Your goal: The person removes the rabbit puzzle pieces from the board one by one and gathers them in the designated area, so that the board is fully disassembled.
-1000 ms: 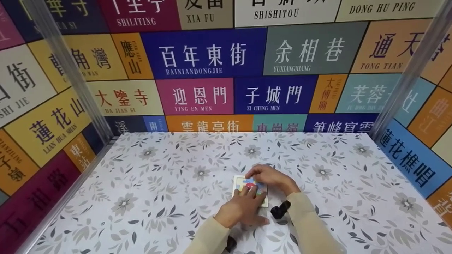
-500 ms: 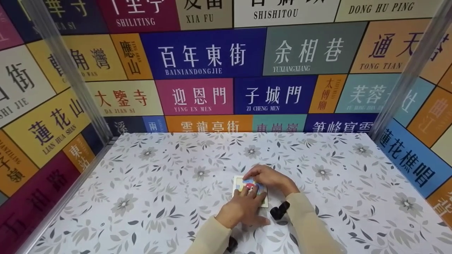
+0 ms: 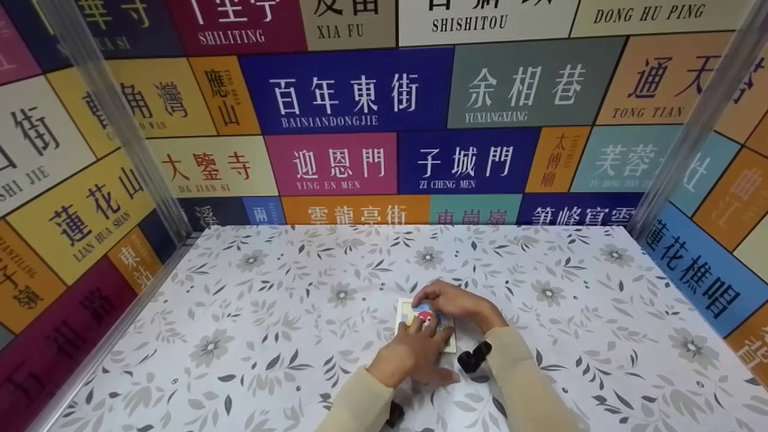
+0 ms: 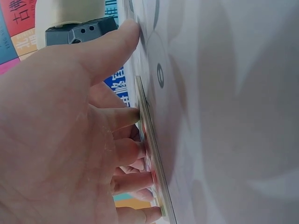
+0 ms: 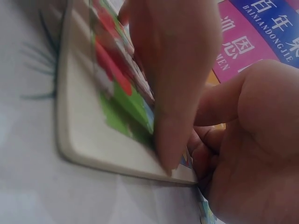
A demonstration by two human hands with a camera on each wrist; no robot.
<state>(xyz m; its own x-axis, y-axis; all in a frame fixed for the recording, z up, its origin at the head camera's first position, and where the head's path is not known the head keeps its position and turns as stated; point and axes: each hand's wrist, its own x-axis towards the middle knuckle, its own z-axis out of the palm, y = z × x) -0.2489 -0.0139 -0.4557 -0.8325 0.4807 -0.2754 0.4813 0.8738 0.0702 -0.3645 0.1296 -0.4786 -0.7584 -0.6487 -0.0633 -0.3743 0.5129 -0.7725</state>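
Observation:
A small jigsaw puzzle in a pale square frame (image 3: 403,305) lies flat on the table in the head view, showing a red and white figure on blue. My left hand (image 3: 408,354) rests over its lower part, fingers spread and fingertips pressing the picture; the thumb points out to the right. In the left wrist view these fingertips (image 4: 133,151) meet the board's face (image 4: 156,172). Bent fingers of my right hand (image 3: 453,300) reach over the puzzle's top right corner. The right wrist view shows this hand (image 5: 261,140) curled close at the frame; I cannot tell whether it pinches a piece.
A white cloth with grey leaves and flowers covers the table (image 3: 288,276). Beyond its back edge stands a wall of colourful signs (image 3: 348,90), with clear posts at both corners. A small blue-green bit (image 5: 207,212) shows below the right hand in the right wrist view.
My right fingertips have shifted slightly left along the top of the puzzle, and more of the red figure shows. The left hand stays nearly still on the board.

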